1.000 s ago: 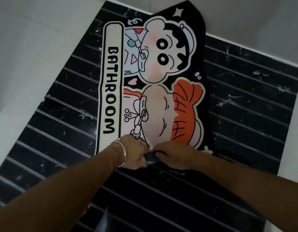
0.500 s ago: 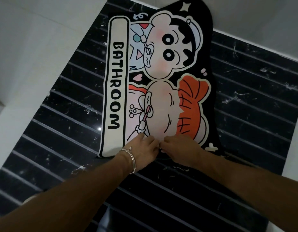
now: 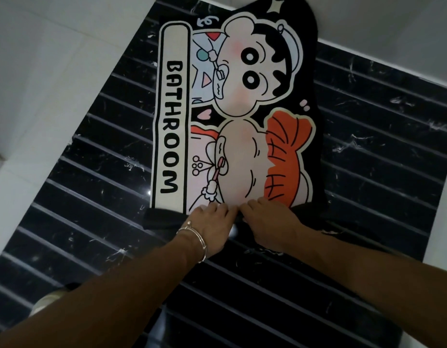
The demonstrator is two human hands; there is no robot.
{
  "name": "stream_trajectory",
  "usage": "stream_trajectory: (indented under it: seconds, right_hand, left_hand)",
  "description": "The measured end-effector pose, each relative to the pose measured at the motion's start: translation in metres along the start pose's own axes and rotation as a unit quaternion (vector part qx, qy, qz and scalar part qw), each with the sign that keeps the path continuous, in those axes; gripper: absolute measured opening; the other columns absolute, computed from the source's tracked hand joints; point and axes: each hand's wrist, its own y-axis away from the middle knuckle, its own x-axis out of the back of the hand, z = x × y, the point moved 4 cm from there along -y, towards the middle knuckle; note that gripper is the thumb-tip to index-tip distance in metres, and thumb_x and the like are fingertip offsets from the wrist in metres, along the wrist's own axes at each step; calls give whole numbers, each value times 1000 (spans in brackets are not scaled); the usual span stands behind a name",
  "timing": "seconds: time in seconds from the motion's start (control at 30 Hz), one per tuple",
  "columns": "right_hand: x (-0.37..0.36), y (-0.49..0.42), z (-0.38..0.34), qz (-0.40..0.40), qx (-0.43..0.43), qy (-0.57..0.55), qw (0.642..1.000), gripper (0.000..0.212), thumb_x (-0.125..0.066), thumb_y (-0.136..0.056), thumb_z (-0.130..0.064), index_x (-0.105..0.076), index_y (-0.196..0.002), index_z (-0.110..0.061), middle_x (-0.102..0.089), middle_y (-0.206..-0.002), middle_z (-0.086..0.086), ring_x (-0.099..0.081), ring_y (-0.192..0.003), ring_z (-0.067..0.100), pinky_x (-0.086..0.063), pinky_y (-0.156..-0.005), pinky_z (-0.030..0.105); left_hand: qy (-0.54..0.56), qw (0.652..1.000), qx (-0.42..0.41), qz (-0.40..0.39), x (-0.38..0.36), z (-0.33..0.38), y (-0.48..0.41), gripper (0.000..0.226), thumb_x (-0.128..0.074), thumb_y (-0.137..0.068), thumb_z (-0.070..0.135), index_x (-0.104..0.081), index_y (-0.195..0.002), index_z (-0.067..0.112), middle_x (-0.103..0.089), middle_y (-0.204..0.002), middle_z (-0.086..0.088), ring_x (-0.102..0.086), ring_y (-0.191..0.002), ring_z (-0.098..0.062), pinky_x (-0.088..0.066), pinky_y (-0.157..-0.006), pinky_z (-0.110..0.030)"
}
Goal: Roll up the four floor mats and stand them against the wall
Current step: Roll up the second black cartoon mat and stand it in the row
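The left hand and right hand curl side by side over the rolled near edge of the bathroom mat, gripping it centrally, likely to keep the roll tight.

The mat runs off the top edge. Our left hand and right hand cover its rolled end's middle. We cannot name the pale blur partly behind our left forearm.

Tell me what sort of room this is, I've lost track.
Most likely a bathroom or its doorway in a home. The floor mat, near end rolled up, is printed BATHROOM with cartoon figures brushing teeth. It lies on a black marble-look floor with pale stripes, bordered by white tile.
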Motion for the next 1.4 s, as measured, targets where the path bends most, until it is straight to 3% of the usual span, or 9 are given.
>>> stream_trajectory:
  seconds: [0.13, 0.27, 0.47, 0.7, 0.8, 0.87, 1.0, 1.27, 1.4]
  right_hand:
    - [-7, -1, 0, 4, -34, 18, 999, 25, -72, -62, -25, -58, -80, -14, -61, -67, 3, -56, -55, 21, -27, -51, 28]
    - [-9, -3, 1, -27, -48, -1, 998, 35, -54, -84, -24, -45, -115, -12, -56, -107, 7, -56, -94, 26, -30, -68, 32]
    - [-9, -4, 5, -103, -69, 40, 992, 44, -53, -89, -20, -35, -129, -11, -54, -114, 7, -59, -93, 25, -29, -51, 31]
    - [-1, -11, 9, -93, -82, 36, 992, 26, -52, -90, -23, -47, -114, -14, -61, -107, 6, -60, -94, 27, -34, -64, 32]
    - [1, -11, 13, -45, -81, 61, 994, 36, -65, -79, -28, -51, -109, -14, -60, -103, 6, -58, -95, 27, -39, -72, 34]
    - [6, -12, 15, -37, -87, 83, 992, 45, -81, -59, -33, -57, -92, -15, -63, -81, 4, -62, -72, 24, -38, -58, 30]
    - [8, -17, 16, -91, -90, -1, 992, 21, -56, -88, -26, -55, -104, -12, -63, -98, 7, -60, -80, 25, -35, -60, 29]
    - [10, -14, 16, -64, -93, 22, 993, 23, -54, -90, -25, -48, -108, -12, -61, -103, 7, -59, -85, 25, -25, -53, 28]
    - [11, -23, 24, -165, -95, -63, 980, 18, -55, -89, -23, -56, -104, -12, -63, -102, 11, -59, -88, 26, -38, -60, 28]
  left_hand:
    - [-12, 1000, 23, -17, -2, 2, -4, 68, -53, -84, 29, -20, -142, 11, -44, -124, -9, -46, -110, -28, -39, -86, -40]
    - [-25, 998, 35, -50, -5, 1, -5, 84, -65, -79, 23, -13, -144, 12, -41, -123, -12, -48, -108, -28, -44, -82, -38]
    - [41, 996, 26, -77, 2, -3, -19, 56, -52, -90, 32, -26, -138, 15, -53, -116, -14, -59, -96, -35, -39, -66, -36]
    - [28, 994, 31, -104, 11, -4, -25, 44, -57, -88, 29, -38, -123, 13, -63, -107, -12, -59, -100, -34, -43, -75, -36]
    - [7, 994, 39, -102, 14, -10, -30, 36, -50, -92, 23, -41, -125, 12, -59, -113, -14, -57, -105, -35, -44, -81, -37]
    - [0, 996, 37, -77, 18, -11, -29, 34, -46, -94, 20, -39, -126, 12, -59, -113, -14, -57, -104, -34, -41, -76, -34]
    - [-27, 999, 39, 5, 22, -11, -19, 38, -45, -92, 19, -35, -128, 15, -59, -110, -7, -59, -99, -30, -29, -67, -31]
    - [28, 993, 42, -108, 25, -20, -34, 30, -52, -90, 22, -44, -118, 14, -61, -106, -12, -61, -97, -32, -39, -69, -32]
    - [3, 999, 40, -18, 25, -18, -32, 36, -55, -88, 20, -37, -119, 16, -58, -106, -5, -61, -96, -28, -41, -69, -33]
